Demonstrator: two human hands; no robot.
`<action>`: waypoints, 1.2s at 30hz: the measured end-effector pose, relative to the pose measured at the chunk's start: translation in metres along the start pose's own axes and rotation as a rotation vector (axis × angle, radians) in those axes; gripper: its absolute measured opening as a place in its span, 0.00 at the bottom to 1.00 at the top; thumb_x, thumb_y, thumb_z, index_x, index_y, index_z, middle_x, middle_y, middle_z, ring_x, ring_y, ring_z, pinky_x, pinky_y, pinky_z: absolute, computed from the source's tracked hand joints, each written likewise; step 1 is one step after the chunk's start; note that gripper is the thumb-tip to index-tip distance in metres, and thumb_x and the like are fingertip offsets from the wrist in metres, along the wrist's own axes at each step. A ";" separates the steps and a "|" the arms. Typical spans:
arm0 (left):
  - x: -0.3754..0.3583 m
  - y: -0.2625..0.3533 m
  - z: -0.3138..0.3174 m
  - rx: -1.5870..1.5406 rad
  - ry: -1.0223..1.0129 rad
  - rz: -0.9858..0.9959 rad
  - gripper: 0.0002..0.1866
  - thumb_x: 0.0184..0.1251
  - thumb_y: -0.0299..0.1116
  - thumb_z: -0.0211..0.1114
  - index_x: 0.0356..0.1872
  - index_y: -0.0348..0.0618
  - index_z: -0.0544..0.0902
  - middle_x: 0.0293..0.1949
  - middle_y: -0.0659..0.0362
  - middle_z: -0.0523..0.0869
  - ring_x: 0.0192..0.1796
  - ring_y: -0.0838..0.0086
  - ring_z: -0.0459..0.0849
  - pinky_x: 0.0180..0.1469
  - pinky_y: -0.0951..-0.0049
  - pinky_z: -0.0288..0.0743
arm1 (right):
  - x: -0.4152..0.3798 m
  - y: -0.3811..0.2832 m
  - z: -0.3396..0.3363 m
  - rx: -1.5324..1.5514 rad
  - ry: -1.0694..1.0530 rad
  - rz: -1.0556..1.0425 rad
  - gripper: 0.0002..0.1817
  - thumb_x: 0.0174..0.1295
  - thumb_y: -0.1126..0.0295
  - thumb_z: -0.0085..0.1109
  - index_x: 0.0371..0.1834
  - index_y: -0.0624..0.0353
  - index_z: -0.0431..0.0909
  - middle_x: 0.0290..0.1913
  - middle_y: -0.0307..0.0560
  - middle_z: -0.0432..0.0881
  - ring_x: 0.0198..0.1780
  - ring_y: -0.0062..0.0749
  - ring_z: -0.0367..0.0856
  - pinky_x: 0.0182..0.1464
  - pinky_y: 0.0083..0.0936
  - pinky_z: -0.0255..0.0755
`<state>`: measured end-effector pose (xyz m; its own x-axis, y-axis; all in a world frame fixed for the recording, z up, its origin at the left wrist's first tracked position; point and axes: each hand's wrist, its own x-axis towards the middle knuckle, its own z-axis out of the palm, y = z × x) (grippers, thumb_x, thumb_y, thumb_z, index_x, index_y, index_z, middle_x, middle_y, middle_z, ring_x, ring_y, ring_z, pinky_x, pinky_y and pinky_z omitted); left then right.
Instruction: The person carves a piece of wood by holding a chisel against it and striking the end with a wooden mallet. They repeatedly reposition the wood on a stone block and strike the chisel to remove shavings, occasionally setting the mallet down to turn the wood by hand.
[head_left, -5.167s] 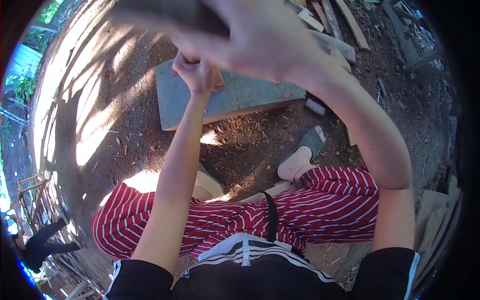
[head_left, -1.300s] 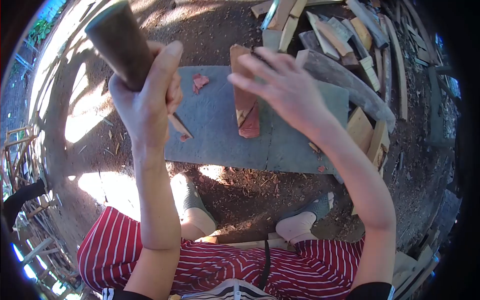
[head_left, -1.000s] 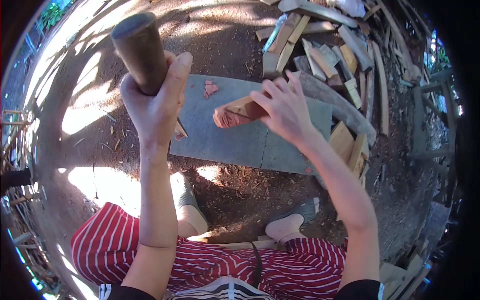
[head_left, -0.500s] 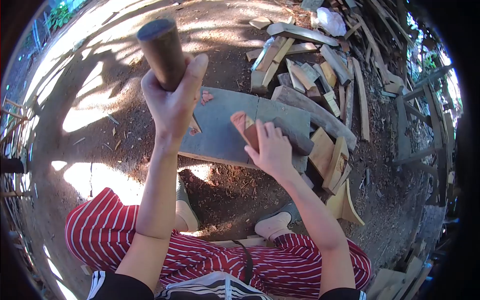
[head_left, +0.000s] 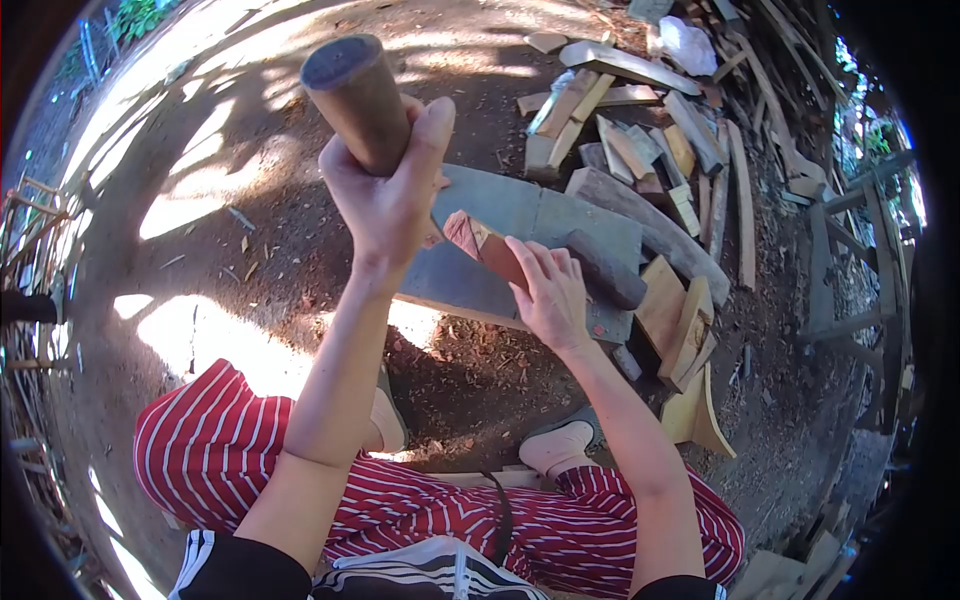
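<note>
My left hand is raised and closed around the thick, round wooden handle of a tool. Below the fist only a thin, blade-like sliver shows; the rest is hidden. My right hand grips a small wooden block whose far end is freshly cut and reddish. The block is tilted over a grey board, its cut end close to the tool's blade. Beside my right hand, a dark rounded wood piece lies on the board.
Wood offcuts are piled beyond the board, and angled blocks lie at its right end. A white plastic bag sits on the pile. A wooden frame stands at the right. Chips litter the dirt ground.
The block in my right hand has turned flatter, its cut end swinging left toward the blade. Both hands and the board appear shifted slightly right as the view moved.
</note>
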<state>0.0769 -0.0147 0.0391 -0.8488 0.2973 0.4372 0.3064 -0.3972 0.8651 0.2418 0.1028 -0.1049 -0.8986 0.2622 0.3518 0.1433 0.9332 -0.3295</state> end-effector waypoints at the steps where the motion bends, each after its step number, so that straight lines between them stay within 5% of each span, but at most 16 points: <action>1: 0.002 -0.001 -0.002 -0.047 0.024 -0.004 0.07 0.68 0.28 0.65 0.32 0.39 0.76 0.14 0.65 0.70 0.12 0.83 0.64 0.15 0.80 0.55 | 0.006 0.001 -0.003 0.013 -0.004 -0.011 0.40 0.47 0.73 0.70 0.68 0.48 0.68 0.55 0.37 0.76 0.50 0.36 0.73 0.54 0.36 0.65; 4: 0.005 -0.008 -0.007 -0.171 0.043 -0.028 0.08 0.68 0.28 0.64 0.31 0.40 0.75 0.14 0.64 0.70 0.12 0.82 0.64 0.16 0.78 0.56 | 0.023 0.012 -0.006 -0.034 -0.110 -0.126 0.33 0.48 0.76 0.69 0.61 0.47 0.72 0.52 0.31 0.80 0.54 0.31 0.74 0.65 0.40 0.58; 11: 0.006 -0.030 -0.013 -0.203 0.126 -0.084 0.09 0.68 0.30 0.64 0.30 0.43 0.73 0.14 0.63 0.70 0.12 0.81 0.64 0.16 0.78 0.56 | 0.069 0.045 -0.006 -0.123 -0.163 -0.273 0.23 0.54 0.78 0.61 0.56 0.50 0.76 0.52 0.34 0.80 0.61 0.34 0.71 0.70 0.48 0.51; 15: 0.006 -0.040 -0.015 -0.190 0.231 -0.151 0.11 0.67 0.31 0.64 0.28 0.45 0.72 0.14 0.64 0.69 0.12 0.81 0.64 0.17 0.77 0.56 | 0.058 0.011 -0.002 -0.235 0.063 -0.178 0.20 0.56 0.75 0.61 0.54 0.51 0.77 0.50 0.39 0.80 0.53 0.35 0.76 0.63 0.42 0.63; 17: 0.004 -0.046 -0.016 -0.211 0.283 -0.187 0.12 0.67 0.31 0.65 0.27 0.45 0.72 0.14 0.65 0.68 0.12 0.81 0.64 0.17 0.77 0.56 | 0.038 -0.020 0.002 0.433 -0.090 0.465 0.18 0.61 0.70 0.63 0.55 0.56 0.76 0.50 0.43 0.80 0.44 0.30 0.80 0.48 0.29 0.74; 18: 0.002 -0.049 -0.016 -0.238 0.295 -0.231 0.12 0.67 0.32 0.65 0.26 0.46 0.71 0.14 0.65 0.68 0.12 0.81 0.64 0.17 0.78 0.56 | 0.030 -0.032 0.005 0.433 -0.094 0.470 0.18 0.61 0.70 0.63 0.55 0.56 0.76 0.50 0.43 0.80 0.44 0.30 0.80 0.48 0.29 0.74; 20: -0.005 -0.053 -0.011 -0.277 0.299 -0.289 0.13 0.67 0.32 0.65 0.26 0.46 0.71 0.14 0.65 0.68 0.12 0.81 0.64 0.17 0.78 0.56 | 0.017 -0.046 0.007 1.087 -0.194 0.854 0.18 0.66 0.64 0.64 0.54 0.62 0.77 0.44 0.44 0.81 0.36 0.22 0.79 0.35 0.19 0.73; 24: -0.016 -0.053 0.006 -0.380 0.251 -0.341 0.12 0.66 0.32 0.67 0.26 0.44 0.72 0.14 0.64 0.69 0.12 0.82 0.65 0.16 0.78 0.57 | 0.008 -0.042 0.004 1.355 -0.152 0.950 0.17 0.66 0.63 0.65 0.49 0.65 0.79 0.33 0.37 0.82 0.34 0.18 0.79 0.36 0.18 0.74; 28: -0.017 -0.048 0.005 -0.363 0.206 -0.323 0.12 0.65 0.32 0.69 0.28 0.42 0.75 0.14 0.65 0.71 0.12 0.83 0.67 0.16 0.80 0.60 | -0.027 -0.011 -0.001 1.063 -0.488 0.672 0.14 0.64 0.68 0.64 0.50 0.64 0.79 0.40 0.43 0.82 0.39 0.28 0.80 0.43 0.25 0.76; 30: -0.012 -0.045 -0.001 -0.323 0.197 -0.284 0.12 0.65 0.33 0.69 0.27 0.42 0.75 0.14 0.66 0.72 0.13 0.84 0.68 0.16 0.80 0.62 | -0.045 -0.008 -0.019 0.170 -0.363 -0.065 0.20 0.58 0.75 0.63 0.56 0.58 0.78 0.44 0.46 0.78 0.45 0.40 0.78 0.45 0.31 0.75; 33: -0.008 -0.045 -0.009 -0.089 0.167 -0.188 0.10 0.66 0.31 0.68 0.29 0.43 0.75 0.16 0.65 0.72 0.13 0.84 0.64 0.16 0.80 0.57 | -0.022 0.002 -0.031 0.138 -0.190 0.130 0.28 0.52 0.79 0.64 0.60 0.56 0.76 0.50 0.50 0.73 0.51 0.50 0.73 0.51 0.40 0.74; 36: -0.008 -0.046 -0.012 -0.073 0.174 -0.186 0.10 0.66 0.31 0.69 0.29 0.43 0.76 0.16 0.65 0.72 0.14 0.85 0.65 0.16 0.81 0.58 | 0.018 0.004 -0.019 0.052 -0.148 0.151 0.32 0.50 0.80 0.65 0.62 0.50 0.74 0.52 0.48 0.71 0.50 0.48 0.74 0.51 0.39 0.75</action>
<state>0.0644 -0.0089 -0.0067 -0.9510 0.2194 0.2180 0.1118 -0.4134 0.9037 0.2344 0.1162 -0.0836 -0.9204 0.3552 0.1635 0.2625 0.8712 -0.4149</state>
